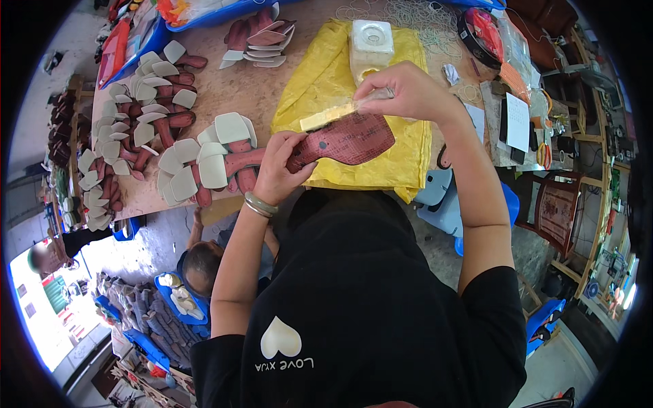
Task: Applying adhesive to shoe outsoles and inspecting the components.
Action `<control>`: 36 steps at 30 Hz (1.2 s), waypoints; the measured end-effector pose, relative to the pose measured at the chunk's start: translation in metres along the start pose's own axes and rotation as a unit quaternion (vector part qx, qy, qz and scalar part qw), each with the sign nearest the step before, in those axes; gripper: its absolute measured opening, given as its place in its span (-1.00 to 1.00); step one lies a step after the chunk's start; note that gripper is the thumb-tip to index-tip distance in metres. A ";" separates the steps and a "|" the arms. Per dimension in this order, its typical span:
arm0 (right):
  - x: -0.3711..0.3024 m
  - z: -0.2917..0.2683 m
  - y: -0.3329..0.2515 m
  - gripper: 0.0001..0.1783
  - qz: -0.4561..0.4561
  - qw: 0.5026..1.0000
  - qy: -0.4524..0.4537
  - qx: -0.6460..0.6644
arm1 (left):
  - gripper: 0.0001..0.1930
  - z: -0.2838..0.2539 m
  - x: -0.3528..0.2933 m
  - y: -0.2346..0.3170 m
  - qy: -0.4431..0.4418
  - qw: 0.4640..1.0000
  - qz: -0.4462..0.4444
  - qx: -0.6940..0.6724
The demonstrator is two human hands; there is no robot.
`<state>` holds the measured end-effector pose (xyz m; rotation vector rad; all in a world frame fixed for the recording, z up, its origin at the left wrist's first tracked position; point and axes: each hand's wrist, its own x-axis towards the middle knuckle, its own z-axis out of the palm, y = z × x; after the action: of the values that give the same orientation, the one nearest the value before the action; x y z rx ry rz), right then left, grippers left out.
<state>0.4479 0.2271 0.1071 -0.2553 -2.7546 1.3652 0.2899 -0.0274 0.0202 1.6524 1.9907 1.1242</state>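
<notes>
The person's L hand [280,163] is gripping a dark red sole pc [354,144] by its narrow end, thumb on the near side, fingers on the far side. The R hand [405,92] is pinching a pale-bristled brush [330,117] by its handle, fingertips closed. So the hands are working apart, each clamped on its own item, w/ the sole pc reaching across btwn them.

From where I'm standing, the sole pc is sticking out from the L hand twd the person's R, its broad end sitting below & just nearer the body than the R hand. Bristles are running along its far edge, pointing back twd the L hand; can't tell if they're touching or just hovering.

All this is happening above a yellow sack [313,75] that's covering part of the table [218,88]. Just beyond the R hand a white container [372,44] is standing on the sack, showing yellowish at its near end.

Over on the person's L, a fanned bunch [228,156] of red pcs w/ cream ends is lying near the L hand, w/ overlapping rows [160,88] of the same stretching behind. Tangled string [428,27] is lying near the table's far edge. Past the L forearm a co-worker [203,265] is sitting or crouching low, can't tell which.
</notes>
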 end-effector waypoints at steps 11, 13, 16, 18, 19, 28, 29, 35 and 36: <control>-0.030 0.012 -0.008 -0.77 0.028 0.997 0.062 0.028 | -0.46 -0.001 -0.016 0.005 0.033 0.999 -0.001 0.025; -0.027 0.013 -0.014 -0.78 0.026 0.999 0.040 -0.015 | -0.46 -0.001 -0.019 0.003 0.037 0.999 0.007 0.023; -0.038 0.003 0.003 -0.78 0.118 0.988 0.095 -0.043 | -0.46 -0.006 -0.030 -0.005 0.069 0.997 -0.021 -0.004; -0.054 0.003 0.009 -0.77 0.133 0.986 0.093 -0.041 | -0.46 -0.011 -0.040 -0.011 0.079 0.996 -0.025 0.012; -0.064 0.007 0.017 -0.73 0.150 0.983 0.096 -0.047 | -0.46 -0.011 -0.043 -0.013 0.084 0.996 -0.029 0.010; -0.080 0.088 0.010 -0.73 0.186 0.954 0.204 0.121 | -0.47 -0.001 -0.085 -0.013 0.191 0.975 -0.118 0.001; -0.073 0.099 0.001 -0.74 0.193 0.950 0.239 0.064 | -0.47 0.002 -0.088 -0.013 0.202 0.969 -0.138 -0.011; -0.082 0.167 -0.030 -0.75 0.180 0.942 0.285 0.001 | -0.47 0.031 -0.090 -0.008 0.291 0.934 -0.207 -0.017; -0.083 0.174 -0.032 -0.76 0.170 0.935 0.310 0.034 | -0.47 0.035 -0.090 -0.007 0.304 0.926 -0.222 -0.043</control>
<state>0.5042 0.0575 0.0287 -1.0041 -2.1897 1.1637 0.3343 -0.0986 -0.0284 0.7763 2.4532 1.6284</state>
